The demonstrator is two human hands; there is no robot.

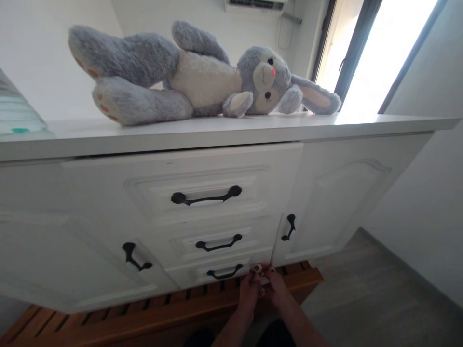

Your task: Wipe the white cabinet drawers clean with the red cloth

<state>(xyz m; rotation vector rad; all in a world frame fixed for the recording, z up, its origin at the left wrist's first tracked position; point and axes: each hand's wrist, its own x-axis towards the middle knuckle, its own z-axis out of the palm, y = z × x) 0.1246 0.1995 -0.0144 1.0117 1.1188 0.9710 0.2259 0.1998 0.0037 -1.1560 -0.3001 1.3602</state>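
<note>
Low, at 6 o'clock: left hand [249, 289] and right hand [275, 285] fingers pinching small white thing [263, 281]; grip cramped near bottom drawer [217, 272], could slip, drop onto slats [202, 303].

The setting is a room in a home, most likely a bedroom or living room. Evidence: a white sideboard [224, 130] with panelled doors, three drawers and black handles [206, 196], a grey-and-white plush rabbit [195, 77] lying on its top, a slatted wooden platform [152, 308] under it, and wood-look flooring [369, 299]. Plain white walls, a wall-mounted air-conditioning unit [255, 5] near the ceiling and a tall dark-framed window or balcony door [356, 43] letting in daylight confirm a domestic interior.
</note>
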